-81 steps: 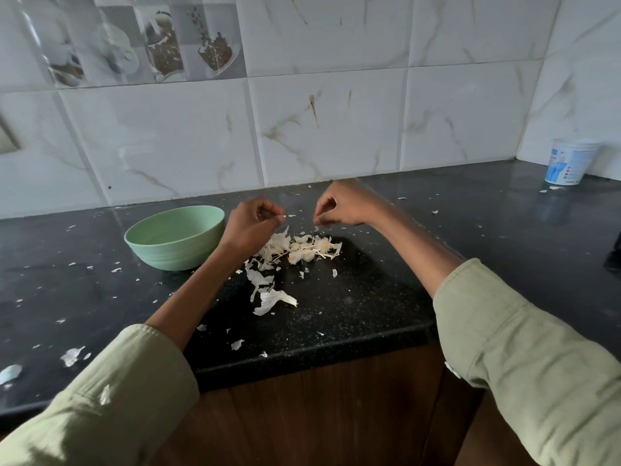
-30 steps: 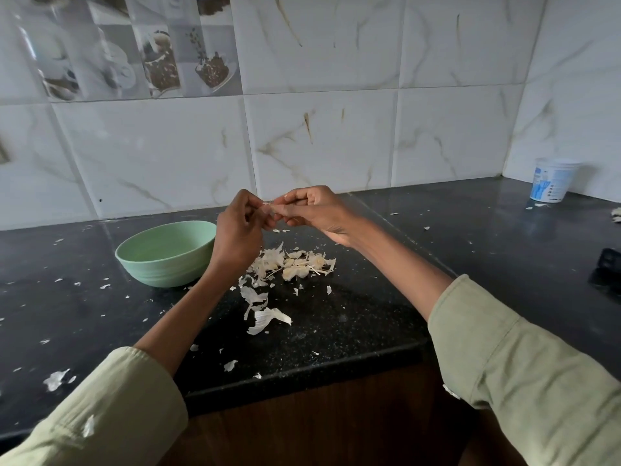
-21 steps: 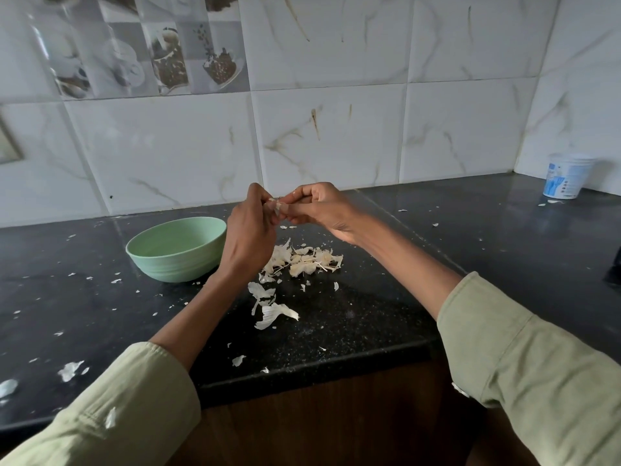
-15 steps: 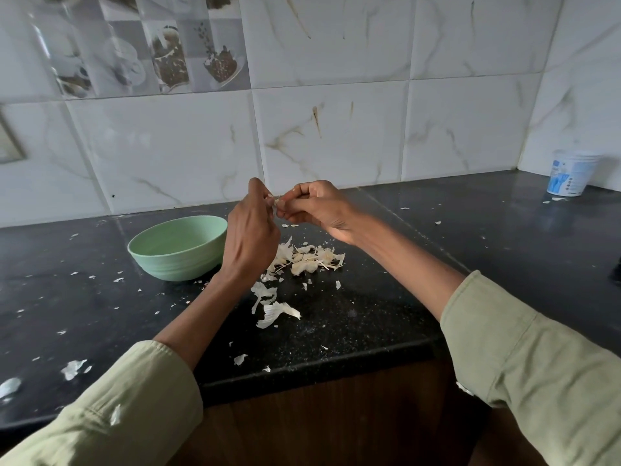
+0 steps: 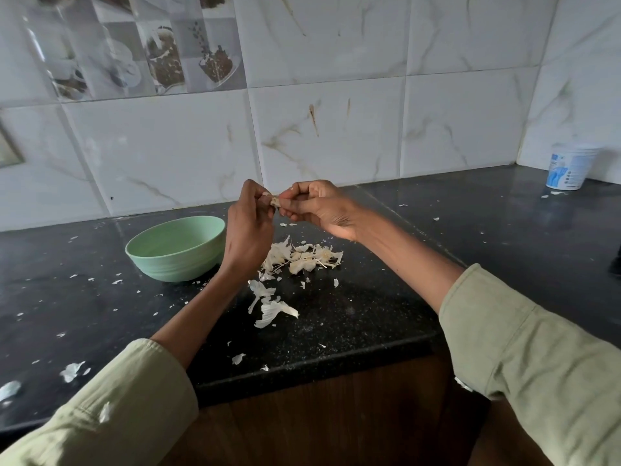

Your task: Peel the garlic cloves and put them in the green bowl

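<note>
A small garlic clove (image 5: 274, 200) is pinched between the fingertips of my left hand (image 5: 248, 230) and my right hand (image 5: 319, 206), both raised above the black counter. Most of the clove is hidden by the fingers. The green bowl (image 5: 176, 248) stands on the counter just left of my left hand; its inside looks bare from here. Below the hands lies a pile of garlic cloves and papery skins (image 5: 302, 258).
Loose white skin pieces (image 5: 270, 306) trail toward the black counter's front edge (image 5: 319, 359), and flakes are scattered over its left part. A white plastic tub (image 5: 568, 168) stands at the far right by the tiled wall. Wooden cabinet fronts lie below the counter.
My hands rose from the pile on the counter and came together, both now pinching one clove in the air. Over the last second they have stayed nearly still.
</note>
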Available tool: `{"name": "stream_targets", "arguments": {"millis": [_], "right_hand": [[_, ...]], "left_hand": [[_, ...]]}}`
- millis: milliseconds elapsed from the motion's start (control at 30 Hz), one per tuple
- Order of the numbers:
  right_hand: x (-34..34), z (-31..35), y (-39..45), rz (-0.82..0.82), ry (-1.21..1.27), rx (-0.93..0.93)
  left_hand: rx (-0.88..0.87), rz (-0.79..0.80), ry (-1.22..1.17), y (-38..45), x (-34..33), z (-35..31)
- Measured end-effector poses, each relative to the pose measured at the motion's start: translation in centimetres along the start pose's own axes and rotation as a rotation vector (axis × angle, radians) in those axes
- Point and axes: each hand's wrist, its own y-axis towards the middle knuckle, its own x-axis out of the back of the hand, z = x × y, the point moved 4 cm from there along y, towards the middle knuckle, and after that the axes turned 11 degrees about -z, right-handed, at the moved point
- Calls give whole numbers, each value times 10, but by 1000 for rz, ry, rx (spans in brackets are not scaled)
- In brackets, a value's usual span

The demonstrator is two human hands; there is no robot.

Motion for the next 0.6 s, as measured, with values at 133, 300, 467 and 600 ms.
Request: {"name": "stream_targets", "arguments": {"millis": [133, 300, 467, 600], "right_hand": [[4, -1, 2, -28, -19, -4], [7, -3, 3, -86, -59, -2], [9, -4, 5, -83, -33, -48], [10, -5, 6, -95, -58, -71]], "left_hand": [[92, 4, -34, 0, -1, 3], [125, 30, -43, -1, -5, 4], [159, 77, -95, -3, -7, 3], [194, 78, -104, -3, -10, 5]]}}
